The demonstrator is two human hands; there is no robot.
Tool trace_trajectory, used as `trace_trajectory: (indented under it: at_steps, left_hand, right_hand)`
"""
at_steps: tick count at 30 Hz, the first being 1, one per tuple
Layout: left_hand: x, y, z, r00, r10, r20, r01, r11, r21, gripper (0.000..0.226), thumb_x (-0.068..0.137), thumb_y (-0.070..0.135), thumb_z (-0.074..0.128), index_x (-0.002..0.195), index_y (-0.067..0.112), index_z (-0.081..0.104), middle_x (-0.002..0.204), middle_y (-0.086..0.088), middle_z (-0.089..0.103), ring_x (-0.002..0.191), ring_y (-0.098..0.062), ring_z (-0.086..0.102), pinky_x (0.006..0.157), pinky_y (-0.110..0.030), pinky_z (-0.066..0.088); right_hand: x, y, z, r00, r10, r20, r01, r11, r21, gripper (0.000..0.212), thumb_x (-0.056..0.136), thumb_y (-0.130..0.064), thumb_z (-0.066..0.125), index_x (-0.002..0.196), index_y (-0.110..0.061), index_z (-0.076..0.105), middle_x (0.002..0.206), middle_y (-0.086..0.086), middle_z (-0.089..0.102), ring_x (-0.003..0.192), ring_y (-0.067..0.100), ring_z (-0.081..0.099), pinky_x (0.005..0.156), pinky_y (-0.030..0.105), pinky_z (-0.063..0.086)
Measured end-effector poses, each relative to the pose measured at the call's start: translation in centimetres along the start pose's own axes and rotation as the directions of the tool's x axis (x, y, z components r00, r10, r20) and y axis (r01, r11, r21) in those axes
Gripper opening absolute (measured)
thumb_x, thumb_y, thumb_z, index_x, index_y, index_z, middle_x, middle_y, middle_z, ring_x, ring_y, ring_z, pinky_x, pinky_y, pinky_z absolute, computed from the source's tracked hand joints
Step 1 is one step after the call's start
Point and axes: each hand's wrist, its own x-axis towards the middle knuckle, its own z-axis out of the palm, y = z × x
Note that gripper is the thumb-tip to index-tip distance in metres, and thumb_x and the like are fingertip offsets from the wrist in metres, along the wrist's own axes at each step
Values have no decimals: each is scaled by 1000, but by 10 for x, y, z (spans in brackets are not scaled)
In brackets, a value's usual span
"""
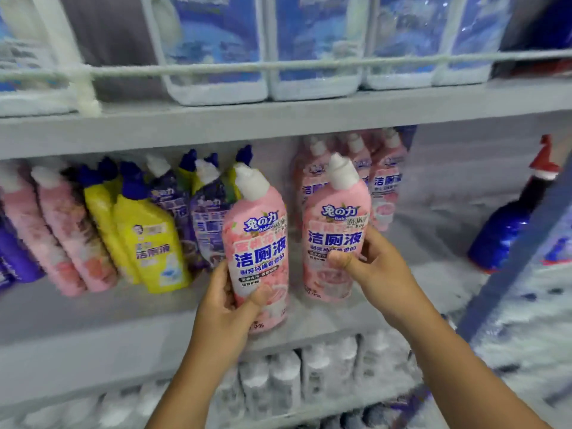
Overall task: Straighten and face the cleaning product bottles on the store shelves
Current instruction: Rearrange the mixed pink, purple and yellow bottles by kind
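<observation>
hands grip two pink bottles at the shelf (93,332) front. left hand (227,300) holds the left bottle (257,243), right hand (368,263) the right bottle (335,230), labels facing out.

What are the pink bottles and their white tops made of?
Pink bottles: probably plastic under a glossy printed wrap, which shines softly. White caps: seemingly matte plastic, smooth and moulded. The left hand and right hand each grip one.
</observation>
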Motion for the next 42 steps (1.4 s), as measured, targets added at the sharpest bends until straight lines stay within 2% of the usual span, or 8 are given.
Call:
trace_trajectory:
  at_steps: [7, 12, 16, 22, 28, 36, 40, 42]
  left_hand:
    - [20, -29, 94, 999, -32, 2, 32, 998, 47, 40, 89, 13, 77, 116, 37, 60, 109, 13, 76, 98, -16, 74, 79, -43, 61]
    - [32, -44, 129, 999, -36, -5, 36, 999, 39, 43, 89, 5, 76, 122, 27, 58, 107, 14, 77, 100, -10, 74, 77, -25, 59]
    - [41, -46, 146, 1000, -25, 5, 25, 999, 43, 40, 91, -2, 68, 120, 24, 56, 104, 18, 77, 95, -3, 73, 73, -18, 56]
    - [64, -60, 163, 998, -61, -6, 61, 990, 130, 44, 85, 22, 81, 117, 41, 58, 110, 18, 75, 101, -6, 72, 80, -23, 55]
    - [75, -68, 177, 993, 10, -114, 16, 975, 222, 58, 77, 21, 88, 105, 58, 53, 99, 22, 73, 86, 1, 70, 71, -23, 57]
    - [112, -66, 208, 998, 10, -63, 3, 982, 191, 43, 81, 15, 84, 111, 38, 62, 103, 17, 75, 91, 0, 73, 71, -14, 55]
    - [124, -78, 214, 993, 57, -101, -31, 968, 250, 46, 81, 26, 84, 120, 35, 62, 112, 15, 75, 100, -4, 72, 80, -22, 58]
    - [128, -81, 215, 992, 83, -93, -57, 966, 252, 49, 81, 28, 84, 124, 35, 62, 117, 14, 74, 104, -4, 71, 85, -27, 59]
  right_hand:
    - [18, 18, -101, 995, 70, -65, -70, 997, 14, 28, 99, -7, 61, 120, -24, 55, 104, -11, 74, 89, 3, 72, 66, 16, 56]
    - [31, 39, -141, 988, 104, -114, -102, 994, 26, 27, 98, -15, 65, 116, -32, 56, 109, -9, 75, 97, 8, 73, 85, 32, 59]
    - [40, 47, -151, 990, 88, -113, -83, 995, 53, 30, 99, -8, 61, 121, -27, 55, 111, -6, 73, 92, 7, 74, 69, 21, 59]
    - [52, 71, -144, 968, -12, -252, 10, 1000, -9, 58, 89, 2, 70, 134, -18, 38, 118, -13, 62, 95, -10, 66, 74, 15, 57]
    - [60, 111, -140, 961, -8, -275, -2, 999, -35, 62, 85, -5, 76, 133, -30, 48, 131, 2, 60, 110, 8, 67, 85, 24, 58]
    - [113, 118, -140, 961, 42, -274, -17, 996, 92, 46, 88, 8, 70, 125, -14, 53, 116, 3, 71, 99, 8, 72, 85, 34, 61]
    - [127, 124, -143, 960, 12, -280, -12, 1000, 1, 41, 87, 5, 70, 121, -17, 63, 122, 9, 62, 94, -3, 69, 78, 15, 55]
    - [129, 128, -144, 958, -10, -286, 8, 1000, -9, 42, 86, -6, 73, 125, -12, 62, 125, 13, 61, 99, 2, 69, 81, 19, 58]
